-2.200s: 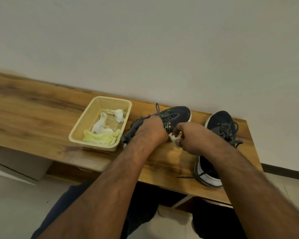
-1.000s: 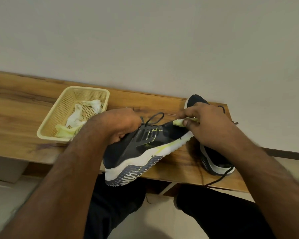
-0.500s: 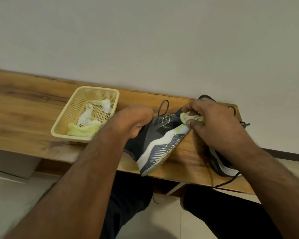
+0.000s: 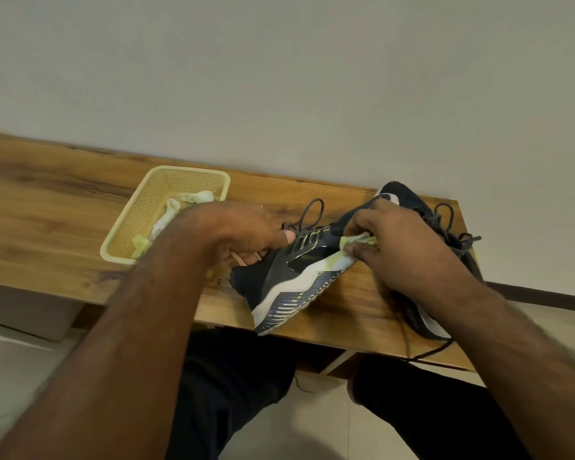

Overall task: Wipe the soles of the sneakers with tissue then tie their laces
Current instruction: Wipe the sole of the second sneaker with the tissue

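No text, brand, number or sign can be read. The sneaker (image 4: 289, 277) tipped on its side on the table (image 4: 47, 227) carries a small yellow-green mark on its dark side panel, too blurred to make out as letters or a logo. The basket (image 4: 140, 224), the other sneaker (image 4: 412, 207) and the wall (image 4: 279, 78) show no lettering.

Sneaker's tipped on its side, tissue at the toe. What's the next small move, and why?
Probably drag the tissue heelward along the sole: the right hand pinches it at the toe edge, the left hand holds the sneaker tilted, tread exposed.
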